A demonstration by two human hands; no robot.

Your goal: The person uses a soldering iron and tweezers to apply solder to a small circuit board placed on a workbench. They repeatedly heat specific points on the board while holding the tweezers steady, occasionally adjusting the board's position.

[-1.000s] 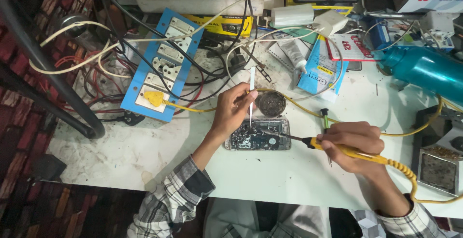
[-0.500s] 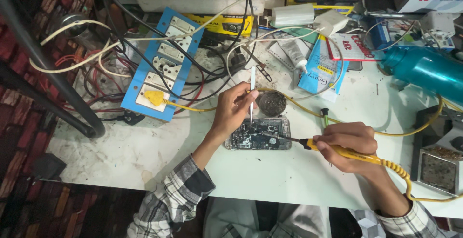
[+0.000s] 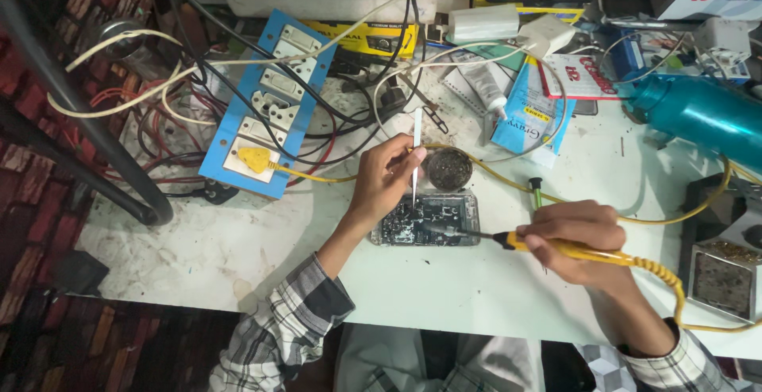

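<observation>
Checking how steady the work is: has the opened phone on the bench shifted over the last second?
No. The opened phone sits just below the round tin, as before.

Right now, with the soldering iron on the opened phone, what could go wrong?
1. The soldering iron in the right hand has its tip on the opened phone close to the left hand with the tweezers; a slip could burn the fingers.
2. The yellow cord runs across the bench beside the small round tin; a tug might upset it.

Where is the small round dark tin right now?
In the head view, the small round dark tin sits mid-table, just above the opened phone and right of the left hand holding tweezers.
</observation>
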